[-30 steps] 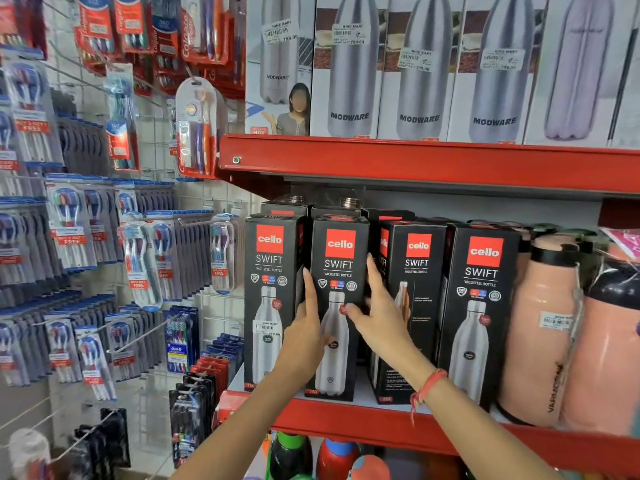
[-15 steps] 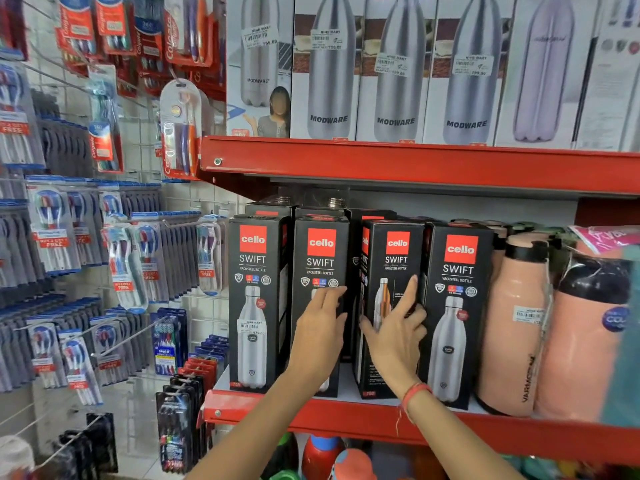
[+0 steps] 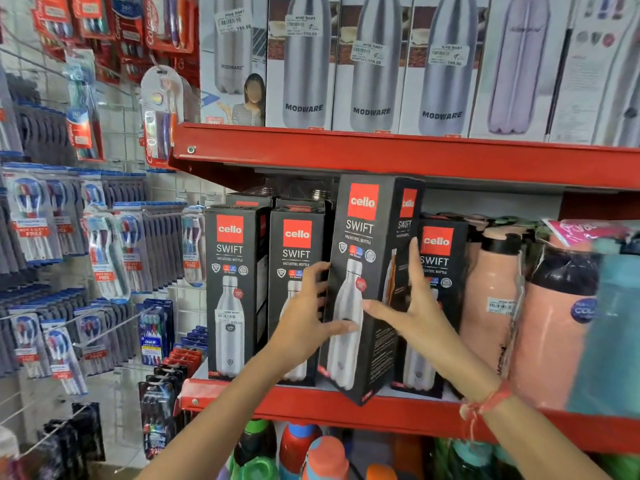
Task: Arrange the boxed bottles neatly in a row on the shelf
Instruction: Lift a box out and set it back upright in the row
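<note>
The tall black cardboard bottle box with a red logo panel (image 3: 367, 292) is clasped between both palms, the left hand (image 3: 308, 327) on its left face, the right hand (image 3: 412, 306) on its right face, fingers spread. Its long axis stands near upright, tilted slightly, with its base at the front lip of the red metal shelf (image 3: 311, 407), forward of the row. The gap between the neighbouring black boxes (image 3: 298, 292) lies straight behind it; headroom under the upper shelf looks tight

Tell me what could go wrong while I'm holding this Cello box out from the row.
The tilted Cello Swift box sits close under the red upper shelf and could catch on it. Its lower corner overhangs the shelf edge; it's held only between left hand and right hand, so it might slip.
</note>
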`<state>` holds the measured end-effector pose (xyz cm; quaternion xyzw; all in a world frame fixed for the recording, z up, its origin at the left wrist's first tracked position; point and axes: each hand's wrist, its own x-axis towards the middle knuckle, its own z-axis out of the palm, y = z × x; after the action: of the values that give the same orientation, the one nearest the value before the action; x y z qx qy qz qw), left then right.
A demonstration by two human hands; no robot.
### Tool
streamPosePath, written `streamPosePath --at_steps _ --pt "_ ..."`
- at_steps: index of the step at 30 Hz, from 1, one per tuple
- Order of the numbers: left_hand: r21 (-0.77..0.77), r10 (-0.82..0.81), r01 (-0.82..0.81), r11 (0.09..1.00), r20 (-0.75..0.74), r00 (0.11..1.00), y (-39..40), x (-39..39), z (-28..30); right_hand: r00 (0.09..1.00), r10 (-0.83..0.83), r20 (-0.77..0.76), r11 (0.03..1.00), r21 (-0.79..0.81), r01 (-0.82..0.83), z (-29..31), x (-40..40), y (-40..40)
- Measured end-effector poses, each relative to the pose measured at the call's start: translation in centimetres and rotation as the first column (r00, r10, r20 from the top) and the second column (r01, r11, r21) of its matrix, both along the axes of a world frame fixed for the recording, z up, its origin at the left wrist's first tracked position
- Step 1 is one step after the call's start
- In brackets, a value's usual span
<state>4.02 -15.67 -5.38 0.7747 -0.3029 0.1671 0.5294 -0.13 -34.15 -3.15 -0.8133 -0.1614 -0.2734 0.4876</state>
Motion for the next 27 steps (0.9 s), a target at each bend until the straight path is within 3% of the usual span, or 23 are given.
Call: streamPosePath --at_steps 4,7,11,22,27 --pt "0.016 0.075 -0.076 0.997 0.082 0.994 -1.0 -0.1 -0.2 0.976 0.186 -0.115 0.982 0.037 -0.183 0.2 0.4 -1.2" --pt "0.002 0.196 -0.199 0.98 0.16 0.968 -2.5 0.2 -1.0 0.961 0.227 -0.158 0.974 0.022 -0.226 0.6 2.0 -1.6" --pt "0.056 0.274 -0.284 0.957 0.137 0.952 -4.1 1.3 -1.9 0.975 0.156 -0.158 0.983 -0.069 -0.168 0.2 4.3 -1.1" --pt "0.128 0.373 -0.38 0.916 0.078 0.925 -5.8 3.4 -3.3 0.993 0.001 -0.118 0.997 -0.083 -0.011 -2.1 6.6 -0.3" --pt "0.239 0.37 -0.394 0.888 0.139 0.918 -4.7 2.7 -2.4 0.991 -0.123 0.058 0.992 0.009 0.122 -1.6 5.7 1.8"
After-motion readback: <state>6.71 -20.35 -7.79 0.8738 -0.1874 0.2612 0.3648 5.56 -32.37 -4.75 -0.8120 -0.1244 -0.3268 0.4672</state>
